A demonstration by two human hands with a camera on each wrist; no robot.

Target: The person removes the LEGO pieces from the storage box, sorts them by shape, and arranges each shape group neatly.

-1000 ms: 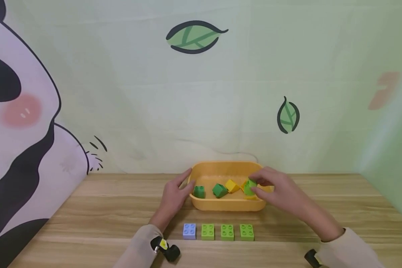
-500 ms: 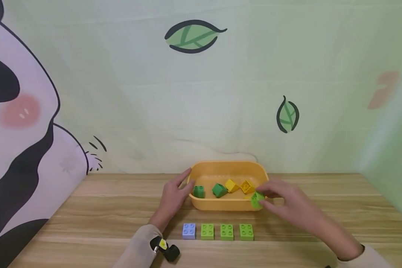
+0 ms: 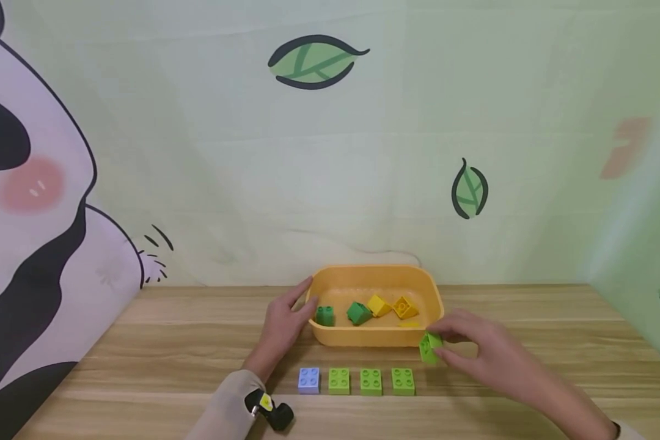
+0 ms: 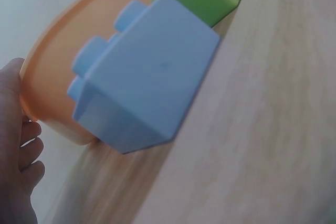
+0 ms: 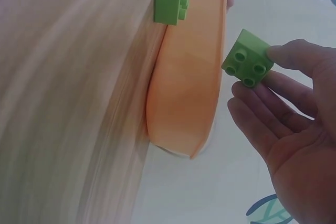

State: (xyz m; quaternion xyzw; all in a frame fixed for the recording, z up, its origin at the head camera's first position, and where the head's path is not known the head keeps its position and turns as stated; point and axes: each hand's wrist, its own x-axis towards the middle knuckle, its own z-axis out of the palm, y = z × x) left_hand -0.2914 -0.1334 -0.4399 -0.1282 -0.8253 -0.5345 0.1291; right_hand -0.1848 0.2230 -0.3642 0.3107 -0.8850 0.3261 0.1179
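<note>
Between the thumb and fingers of my right hand (image 3: pixel 489 351) a light green toy building block (image 3: pixel 430 348) is pinched, just off the front right corner of the orange plastic tub (image 3: pixel 374 337). In the right wrist view its studs face the camera, and the green block (image 5: pixel 247 60) appears tilted. My left hand (image 3: pixel 286 321) grips the tub's left end, thumb at the rim and the other fingers outside. Inside the tub lie dark green blocks (image 3: pixel 359 313) and yellow blocks (image 3: pixel 404 307), one yellow piece partly hidden by the front wall.
In front of the tub stands a row on the wooden table (image 3: pixel 198 348): a light blue block (image 3: pixel 309 380) at left, then light green blocks (image 3: pixel 339 381), studs up. Behind the tub hangs a printed backdrop (image 3: pixel 308 171). A small black wrist camera (image 3: pixel 277 415) sits at the left sleeve.
My right hand has lifted the light green block out of the tub and carried it over the front right rim toward the person. The left hand stays at the tub's left end.
</note>
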